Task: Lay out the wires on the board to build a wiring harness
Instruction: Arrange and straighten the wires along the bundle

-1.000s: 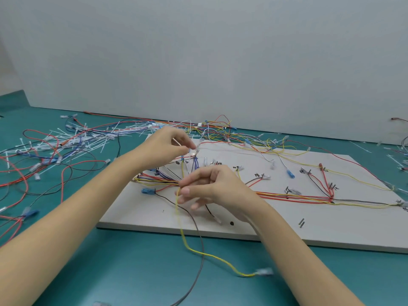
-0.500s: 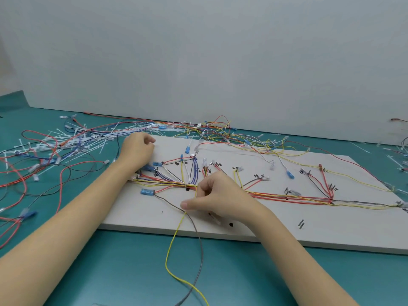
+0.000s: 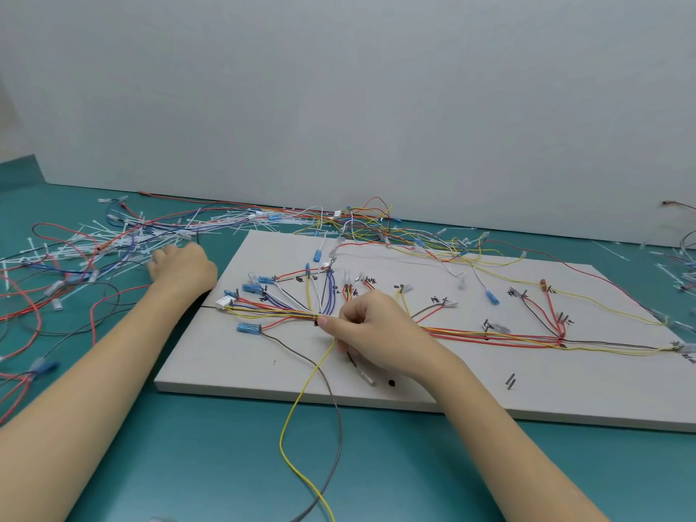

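A long yellow insulated wire [image 3: 301,401] runs from the middle of the flat white rectangular board [image 3: 226,363] down over its near edge and loops across the teal tabletop [image 3: 211,461] toward the bottom of the view. Its upper end is pinched in the right hand [image 3: 373,329], whose fingers are curled round it with the thumb tip pressed at the junction where the bundle of red, yellow, blue and white wires [image 3: 278,310] gathers on the board's left half. A grey wire [image 3: 335,420] crosses the yellow one near the board's edge and trails off the same way.

From that junction the bundle fans out to blue plastic connectors [image 3: 248,327] and a small white plug [image 3: 224,303] near the board's left edge — while red and yellow strands [image 3: 489,337] run rightward along the board to its far end.

The left hand [image 3: 182,267] lies off the board, just beyond its left edge, on the tabletop at the fringe of a loose heap of white cable ties and tangled red, black and blue wires [image 3: 94,246]. Its fingers point away into the heap, and whether they grip anything cannot be told. More loose wires [image 3: 369,224] lie behind the board against the pale wall [image 3: 339,99].
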`<move>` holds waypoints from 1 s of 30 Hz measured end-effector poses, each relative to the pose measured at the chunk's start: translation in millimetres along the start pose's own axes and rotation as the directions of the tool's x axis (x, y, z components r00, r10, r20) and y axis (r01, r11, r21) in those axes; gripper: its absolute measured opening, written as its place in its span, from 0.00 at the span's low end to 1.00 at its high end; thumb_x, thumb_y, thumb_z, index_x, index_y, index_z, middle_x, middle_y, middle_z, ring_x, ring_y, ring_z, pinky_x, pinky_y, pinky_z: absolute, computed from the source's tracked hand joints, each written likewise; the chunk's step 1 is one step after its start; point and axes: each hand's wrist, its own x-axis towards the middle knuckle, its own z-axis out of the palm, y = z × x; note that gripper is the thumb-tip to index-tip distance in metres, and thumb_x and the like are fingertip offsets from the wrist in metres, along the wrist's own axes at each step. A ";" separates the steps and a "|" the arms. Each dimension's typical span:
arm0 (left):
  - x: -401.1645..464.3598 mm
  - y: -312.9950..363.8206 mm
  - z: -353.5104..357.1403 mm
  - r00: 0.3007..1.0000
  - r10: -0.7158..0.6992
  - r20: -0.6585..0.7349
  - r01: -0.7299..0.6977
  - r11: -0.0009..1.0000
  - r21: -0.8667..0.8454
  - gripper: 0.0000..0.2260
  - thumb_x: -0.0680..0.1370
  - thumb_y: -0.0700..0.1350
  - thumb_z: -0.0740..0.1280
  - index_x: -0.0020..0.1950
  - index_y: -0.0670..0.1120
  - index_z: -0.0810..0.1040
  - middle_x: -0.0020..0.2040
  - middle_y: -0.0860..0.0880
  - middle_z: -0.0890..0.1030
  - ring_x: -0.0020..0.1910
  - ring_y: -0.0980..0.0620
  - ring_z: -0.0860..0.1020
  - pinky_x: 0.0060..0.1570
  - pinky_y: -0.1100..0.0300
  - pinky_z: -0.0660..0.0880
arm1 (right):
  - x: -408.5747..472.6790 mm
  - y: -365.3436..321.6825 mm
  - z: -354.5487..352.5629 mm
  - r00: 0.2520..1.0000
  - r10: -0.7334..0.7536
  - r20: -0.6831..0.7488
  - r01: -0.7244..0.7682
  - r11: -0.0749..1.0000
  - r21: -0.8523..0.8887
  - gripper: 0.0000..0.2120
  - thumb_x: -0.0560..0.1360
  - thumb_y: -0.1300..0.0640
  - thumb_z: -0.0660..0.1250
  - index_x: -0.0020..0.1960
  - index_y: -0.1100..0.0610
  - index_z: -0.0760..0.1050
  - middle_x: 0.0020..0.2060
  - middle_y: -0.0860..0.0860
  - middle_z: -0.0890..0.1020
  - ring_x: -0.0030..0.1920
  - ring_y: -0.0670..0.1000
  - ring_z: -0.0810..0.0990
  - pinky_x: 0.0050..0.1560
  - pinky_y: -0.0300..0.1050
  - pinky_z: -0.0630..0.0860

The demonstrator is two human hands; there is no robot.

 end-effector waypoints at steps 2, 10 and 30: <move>0.2 -0.6 2.2 1.000 0.016 -0.011 -0.016 1.000 0.013 0.16 0.78 0.41 0.59 0.64 0.37 0.71 0.66 0.36 0.70 0.66 0.36 0.66 0.63 0.47 0.66 | 0.0 0.1 0.8 1.000 0.014 0.004 -0.014 1.000 0.020 0.23 0.78 0.46 0.65 0.29 0.57 0.75 0.22 0.44 0.78 0.21 0.41 0.70 0.23 0.29 0.62; 5.1 -5.7 5.1 0.973 0.108 -0.204 -0.133 0.985 -0.113 0.11 0.79 0.35 0.59 0.53 0.31 0.78 0.54 0.32 0.76 0.57 0.34 0.72 0.53 0.43 0.72 | 0.2 -0.4 2.4 1.000 0.026 0.010 -0.026 0.997 0.066 0.23 0.78 0.46 0.64 0.27 0.54 0.75 0.22 0.45 0.78 0.22 0.40 0.71 0.24 0.28 0.64; 0.6 -10.4 -0.4 0.933 0.099 -0.346 -0.225 0.910 -0.347 0.08 0.77 0.34 0.60 0.52 0.42 0.76 0.55 0.38 0.77 0.55 0.35 0.74 0.53 0.43 0.72 | 1.3 -2.0 -0.3 0.998 0.057 0.009 -0.057 0.996 0.065 0.23 0.79 0.44 0.62 0.29 0.54 0.77 0.22 0.47 0.77 0.24 0.43 0.73 0.29 0.35 0.67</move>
